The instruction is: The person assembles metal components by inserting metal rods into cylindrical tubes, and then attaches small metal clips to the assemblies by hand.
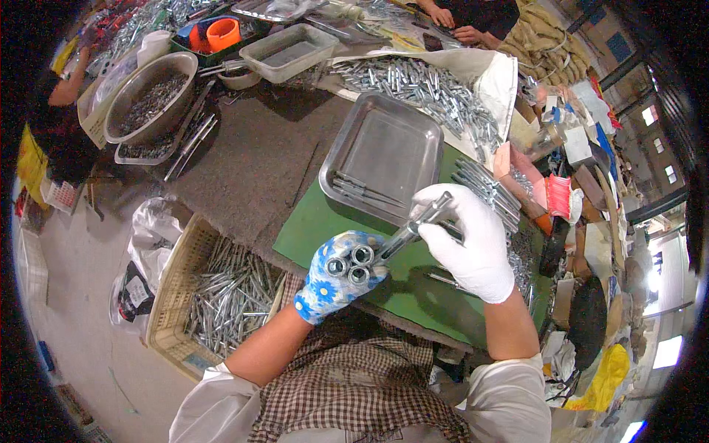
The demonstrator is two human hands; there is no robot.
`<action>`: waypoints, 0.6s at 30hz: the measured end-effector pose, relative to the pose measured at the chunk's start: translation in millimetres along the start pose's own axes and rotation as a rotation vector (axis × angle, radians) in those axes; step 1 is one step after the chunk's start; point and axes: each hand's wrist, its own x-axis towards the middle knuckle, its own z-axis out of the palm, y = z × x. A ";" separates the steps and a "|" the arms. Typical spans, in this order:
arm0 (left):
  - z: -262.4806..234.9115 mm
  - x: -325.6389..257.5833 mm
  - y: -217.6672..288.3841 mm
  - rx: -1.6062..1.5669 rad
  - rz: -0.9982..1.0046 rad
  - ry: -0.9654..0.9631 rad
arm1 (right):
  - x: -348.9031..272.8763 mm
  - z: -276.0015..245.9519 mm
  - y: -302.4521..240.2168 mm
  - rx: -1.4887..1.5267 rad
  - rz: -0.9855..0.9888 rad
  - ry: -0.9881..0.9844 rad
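My left hand (329, 284), in a white glove with blue flowers, is closed round three short metal tubes (360, 256) whose round open ends face up. In its white glove, my right hand (473, 240) pinches a slim shiny metal rod (402, 240). The rod slants down to the left, its lower end beside the tubes at my left fingers; whether it enters one I cannot tell. Just beyond both hands, a steel tray (388, 136) holds a few thin rods (365, 190). A loose rod (443, 280) lies below my right hand on the green mat (303, 232).
A yellow crate (168, 310) of metal rods stands low at left. Metal parts (421, 85) heap on white cloth behind the tray; more rods (484, 192) lie at right. Basins (118, 111) of small parts sit far left. Another person's hands (454, 26) show at the back.
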 end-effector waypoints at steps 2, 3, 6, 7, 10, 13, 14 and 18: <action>0.2 0.7 0.2 0.044 0.015 -0.013 | 0.0 -1.8 0.6 0.018 0.011 -0.018; 0.4 0.6 -0.2 0.044 0.018 -0.011 | 0.3 -3.1 1.1 0.041 0.022 -0.036; 3.0 -2.7 -6.2 0.020 -0.015 -0.025 | -2.8 0.1 15.0 0.255 0.007 -0.119; 4.0 -3.7 -9.4 0.006 0.016 -0.016 | -2.8 0.7 14.3 0.254 0.007 -0.120; 4.0 -5.3 -11.9 -0.008 0.039 -0.014 | -0.9 0.4 14.2 0.378 0.151 -0.130; 1.1 -4.7 -10.9 -0.025 0.049 -0.041 | 5.3 -3.1 22.5 0.467 0.082 -0.288; -0.3 -4.5 -10.3 -0.041 0.068 -0.062 | 8.5 -2.0 24.4 0.608 0.020 -0.354; -2.9 -4.5 -9.6 -0.090 0.008 -0.072 | 32.6 8.5 37.0 0.596 0.170 -0.280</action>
